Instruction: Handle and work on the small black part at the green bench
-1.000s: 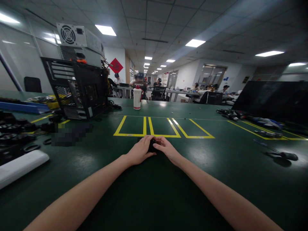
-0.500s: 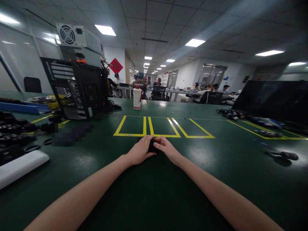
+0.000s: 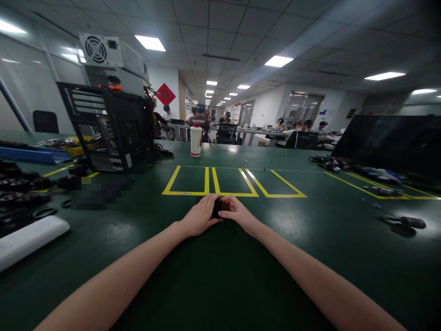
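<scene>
A small black object (image 3: pixel 217 208) is between my two hands, at the near side of the yellow tape outlines; most of it is hidden by my fingers. My left hand (image 3: pixel 200 216) is wrapped round its left side, fingertips on top and thumb at the near edge. From the right, my right hand (image 3: pixel 239 214) grips the same object, with the fingers over the top and the thumb against the near face. What exactly the object is I cannot make out.
On the green table (image 3: pixel 220 276) stand a white cup (image 3: pixel 196 141) and a black computer case (image 3: pixel 120 126) with power supplies (image 3: pixel 113 55) on top. A white bar (image 3: pixel 32 239) lies at left, a screwdriver (image 3: pixel 409 222) and a black monitor (image 3: pixel 392 142) at right. People sit far behind.
My right thumb has moved slightly left and down on the black object, baring more of its near face. My left hand has hardly moved.
</scene>
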The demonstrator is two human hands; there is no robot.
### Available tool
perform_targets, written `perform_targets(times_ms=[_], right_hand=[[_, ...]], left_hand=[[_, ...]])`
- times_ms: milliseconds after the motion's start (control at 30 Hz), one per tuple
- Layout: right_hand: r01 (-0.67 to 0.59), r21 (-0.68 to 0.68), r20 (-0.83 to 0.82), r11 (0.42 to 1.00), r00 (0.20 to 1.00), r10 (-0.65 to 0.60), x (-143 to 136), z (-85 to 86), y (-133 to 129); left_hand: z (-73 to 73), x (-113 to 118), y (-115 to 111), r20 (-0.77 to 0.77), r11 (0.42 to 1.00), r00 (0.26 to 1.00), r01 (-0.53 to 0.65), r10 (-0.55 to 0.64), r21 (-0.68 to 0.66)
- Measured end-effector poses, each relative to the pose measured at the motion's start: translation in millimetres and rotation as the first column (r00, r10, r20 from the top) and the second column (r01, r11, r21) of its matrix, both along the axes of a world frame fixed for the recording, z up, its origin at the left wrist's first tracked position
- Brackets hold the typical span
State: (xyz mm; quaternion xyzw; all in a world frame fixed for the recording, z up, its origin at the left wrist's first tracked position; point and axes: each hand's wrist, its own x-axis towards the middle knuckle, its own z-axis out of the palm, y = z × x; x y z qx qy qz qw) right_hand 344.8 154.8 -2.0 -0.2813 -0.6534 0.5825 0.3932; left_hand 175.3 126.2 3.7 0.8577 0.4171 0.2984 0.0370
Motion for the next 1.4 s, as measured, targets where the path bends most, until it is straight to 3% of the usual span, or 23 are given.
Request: perform_targets(times_ms=[267,567,867,1100,1400], right_hand=[[0.094,0.033,0.049,0.995,0.994,-0.096,-0.9,1.4,-0.8],[0.001,-0.011,-0.020,1.000,1.000,-0.001,-0.9,1.1,-0.7],[0.049,0.010,0.010,0.999,0.999,-0.049,-1.0,2.0,-1.1],[-0.035,-0.016,-0.044,0.999,0.998,0.034,0.0,2.5,-0.9],[0.084,0.011,0.014,0.996,0.996,-0.084,-0.7,5.9,-5.1]], left_hand=[[1.0,-0.1,-1.5,0.006,1.000,1.000,0.017,-0.017,0.010],[3.0,0.3,-2.6,0.017,1.000,0.999,0.029,-0.029,-0.008],[2.3,0.4,-2.1,0.018,0.999,0.999,0.034,-0.034,0.005],[1.0,-0.5,-0.8,0.010,1.000,1.000,0.024,-0.024,-0.009],[4.5,0.6,-4.2,0.011,1.000,1.000,0.023,-0.023,-0.013]])
